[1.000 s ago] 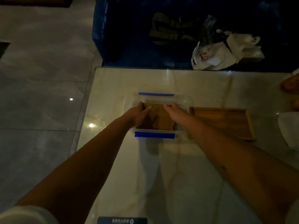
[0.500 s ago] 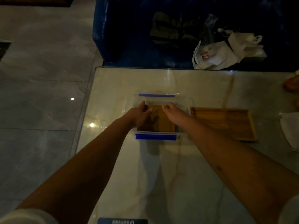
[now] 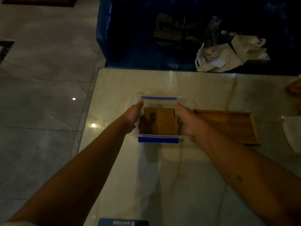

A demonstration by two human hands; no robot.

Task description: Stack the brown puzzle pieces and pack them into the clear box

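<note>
Gripping clear box (image 3: 158, 98) sides: left hand (image 3: 133, 118), right hand (image 3: 187, 121).

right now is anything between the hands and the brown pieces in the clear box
Nothing visible. The brown puzzle pieces lie inside the open clear box, no lid on it. The left hand and right hand flank the box.

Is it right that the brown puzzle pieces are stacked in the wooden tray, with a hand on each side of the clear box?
Not quite. The head view shows the brown puzzle pieces inside the clear box, not the wooden tray. The left hand and right hand do flank the box.
</note>
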